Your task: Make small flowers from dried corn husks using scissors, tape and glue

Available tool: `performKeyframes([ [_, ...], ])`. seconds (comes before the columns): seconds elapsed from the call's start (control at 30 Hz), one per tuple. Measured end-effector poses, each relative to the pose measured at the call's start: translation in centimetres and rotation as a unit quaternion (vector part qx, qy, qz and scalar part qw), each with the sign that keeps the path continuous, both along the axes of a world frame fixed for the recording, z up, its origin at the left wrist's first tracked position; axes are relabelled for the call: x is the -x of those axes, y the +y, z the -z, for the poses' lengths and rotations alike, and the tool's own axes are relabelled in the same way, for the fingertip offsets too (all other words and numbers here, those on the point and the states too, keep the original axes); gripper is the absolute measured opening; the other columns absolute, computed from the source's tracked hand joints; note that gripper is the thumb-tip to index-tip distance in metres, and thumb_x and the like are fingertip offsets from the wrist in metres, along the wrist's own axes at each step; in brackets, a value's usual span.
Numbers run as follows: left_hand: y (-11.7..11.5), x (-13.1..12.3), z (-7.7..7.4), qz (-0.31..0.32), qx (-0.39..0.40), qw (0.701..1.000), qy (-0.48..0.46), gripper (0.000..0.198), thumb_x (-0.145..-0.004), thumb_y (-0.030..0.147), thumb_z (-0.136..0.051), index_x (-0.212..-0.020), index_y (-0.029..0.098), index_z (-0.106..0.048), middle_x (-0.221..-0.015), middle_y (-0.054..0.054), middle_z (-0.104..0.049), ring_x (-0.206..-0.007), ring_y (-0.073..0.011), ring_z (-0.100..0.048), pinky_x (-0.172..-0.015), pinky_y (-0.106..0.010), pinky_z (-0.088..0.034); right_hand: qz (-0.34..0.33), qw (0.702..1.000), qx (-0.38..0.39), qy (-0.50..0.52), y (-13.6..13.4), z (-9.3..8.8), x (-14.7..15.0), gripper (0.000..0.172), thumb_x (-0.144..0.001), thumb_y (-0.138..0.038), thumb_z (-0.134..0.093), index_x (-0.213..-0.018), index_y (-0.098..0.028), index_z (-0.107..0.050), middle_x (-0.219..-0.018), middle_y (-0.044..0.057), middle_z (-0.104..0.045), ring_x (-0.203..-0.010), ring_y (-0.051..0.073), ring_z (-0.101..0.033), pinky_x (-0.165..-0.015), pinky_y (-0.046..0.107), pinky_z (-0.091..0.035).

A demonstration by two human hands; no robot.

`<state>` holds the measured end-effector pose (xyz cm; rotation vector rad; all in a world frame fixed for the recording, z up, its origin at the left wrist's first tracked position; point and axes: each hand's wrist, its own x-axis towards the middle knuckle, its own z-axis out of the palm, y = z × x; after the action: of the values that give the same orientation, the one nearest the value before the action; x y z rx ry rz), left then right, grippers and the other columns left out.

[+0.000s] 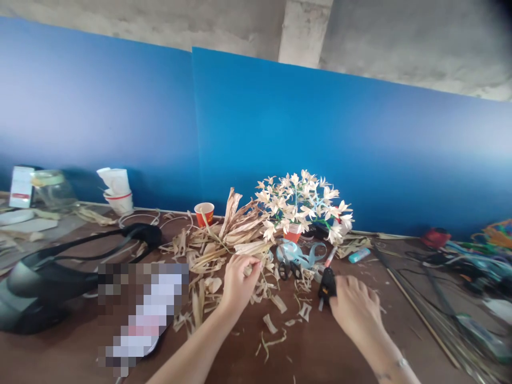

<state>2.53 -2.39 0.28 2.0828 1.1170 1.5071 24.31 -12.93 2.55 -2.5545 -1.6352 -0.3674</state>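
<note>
My left hand [241, 281] is closed in a pinch above the scraps at the middle of the table; a thin pale strand shows by its fingertips, too small to name. My right hand [357, 305] is closed on a black glue gun [328, 285], its fingers curled over the right side and partly hiding it. A bunch of cream husk flowers [304, 200] on green stems stands in a red paper cup [292, 232] beyond both hands. Dark-handled scissors [290, 270] and a light blue ribbon [296, 252] lie between the hands and this cup.
Dried corn husks [240, 229] and cut scraps cover the table's middle. At left are a black strapped bag-like item [52, 288] and a pixelated object [148, 314]. Another red cup [204, 214] stands behind. Thin sticks [424, 314] and cables lie right; a blue partition [340, 133] rises behind.
</note>
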Motion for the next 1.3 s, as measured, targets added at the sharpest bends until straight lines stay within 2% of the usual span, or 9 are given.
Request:
performKeyframes([
  [0.13, 0.0, 0.2, -0.1, -0.002, 0.004, 1.0, 0.007, 0.014, -0.076, 0.02, -0.053, -0.066, 0.019, -0.062, -0.069, -0.001, -0.065, -0.071, -0.0171, -0.056, -0.07, -0.03, -0.043, -0.227, 0.966, -0.01, 0.122, 1.9, -0.6, 3.8, 0.02, -0.075, -0.013, -0.046, -0.078, -0.023, -0.063, -0.083, 0.003, -0.063, -0.082, 0.018, -0.056, -0.074, 0.031, -0.035],
  [0.23, 0.2, 0.5, 0.0, -0.014, 0.007, 1.0, -0.001, 0.013, -0.077, 0.021, -0.052, -0.068, 0.019, -0.063, -0.071, -0.002, -0.065, -0.073, -0.0174, -0.056, -0.069, -0.03, -0.043, -0.271, 0.952, -0.034, 0.138, 3.8, 0.0, 5.4, 0.019, -0.077, -0.014, -0.049, -0.073, -0.022, -0.065, -0.076, 0.003, -0.062, -0.082, 0.019, -0.054, -0.074, 0.031, -0.033],
  [0.37, 0.5, 0.8, 0.2, -0.029, 0.004, 0.999, -0.025, 0.012, -0.077, 0.022, -0.052, -0.07, 0.019, -0.062, -0.073, -0.002, -0.065, -0.075, -0.0179, -0.056, -0.069, -0.03, -0.043, -0.316, 0.933, -0.069, 0.16, 5.4, 0.4, 6.9, 0.015, -0.077, -0.015, -0.052, -0.075, -0.02, -0.066, -0.079, 0.004, -0.06, -0.084, 0.019, -0.051, -0.074, 0.029, -0.033],
  [0.5, 0.7, 1.0, 0.3, -0.039, 0.004, 0.999, -0.034, 0.013, -0.079, 0.023, -0.052, -0.071, 0.02, -0.062, -0.074, -0.003, -0.064, -0.076, -0.0181, -0.056, -0.07, -0.03, -0.043, -0.403, 0.9, -0.04, 0.163, 5.9, 0.3, 8.3, 0.012, -0.075, -0.015, -0.055, -0.076, -0.021, -0.065, -0.082, 0.002, -0.059, -0.087, 0.017, -0.049, -0.075, 0.028, -0.032],
  [0.63, 0.7, 1.1, 0.1, -0.043, 0.006, 0.999, -0.029, 0.014, -0.079, 0.024, -0.051, -0.071, 0.019, -0.061, -0.073, -0.003, -0.064, -0.075, -0.0179, -0.056, -0.071, -0.031, -0.043, -0.377, 0.922, 0.011, 0.089, 6.4, 0.2, 8.3, 0.012, -0.074, -0.014, -0.054, -0.068, -0.019, -0.062, -0.072, 0.001, -0.06, -0.081, 0.018, -0.048, -0.072, 0.03, -0.029],
  [0.73, 0.7, 1.2, -0.1, -0.043, 0.004, 0.999, -0.028, 0.015, -0.08, 0.025, -0.05, -0.071, 0.019, -0.061, -0.073, -0.003, -0.064, -0.074, -0.0179, -0.057, -0.072, -0.031, -0.043, -0.341, 0.939, -0.001, 0.051, 6.6, 0.2, 8.1, 0.014, -0.074, -0.012, -0.051, -0.066, -0.018, -0.061, -0.072, 0.003, -0.06, -0.08, 0.018, -0.047, -0.071, 0.031, -0.027],
  [0.87, 0.7, 1.2, -0.1, -0.045, 0.014, 0.998, -0.029, 0.013, -0.079, 0.023, -0.051, -0.071, 0.019, -0.061, -0.074, -0.003, -0.064, -0.074, -0.0178, -0.057, -0.072, -0.032, -0.043, -0.385, 0.919, -0.023, 0.08, 6.4, 0.4, 8.8, 0.012, -0.076, -0.015, -0.051, -0.072, -0.019, -0.061, -0.079, 0.003, -0.058, -0.084, 0.019, -0.045, -0.073, 0.031, -0.028],
  [1.0, 0.7, 1.1, -0.1, -0.048, 0.018, 0.998, -0.033, 0.013, -0.079, 0.023, -0.051, -0.071, 0.019, -0.061, -0.075, -0.003, -0.064, -0.076, -0.0182, -0.057, -0.071, -0.031, -0.044, -0.435, 0.893, 0.021, 0.112, 6.3, 0.9, 9.8, 0.016, -0.071, -0.01, -0.052, -0.079, -0.02, -0.063, -0.084, 0.003, -0.058, -0.088, 0.018, -0.045, -0.076, 0.029, -0.029],
  [1.3, 0.6, 1.1, -0.1, -0.052, 0.029, 0.998, -0.023, 0.014, -0.079, 0.023, -0.05, -0.071, 0.019, -0.061, -0.074, -0.003, -0.065, -0.076, -0.0182, -0.058, -0.072, -0.031, -0.043, -0.432, 0.897, 0.015, 0.091, 6.7, 1.6, 9.5, 0.012, -0.073, -0.013, -0.053, -0.074, -0.019, -0.063, -0.081, 0.002, -0.059, -0.087, 0.018, -0.047, -0.076, 0.03, -0.03],
])
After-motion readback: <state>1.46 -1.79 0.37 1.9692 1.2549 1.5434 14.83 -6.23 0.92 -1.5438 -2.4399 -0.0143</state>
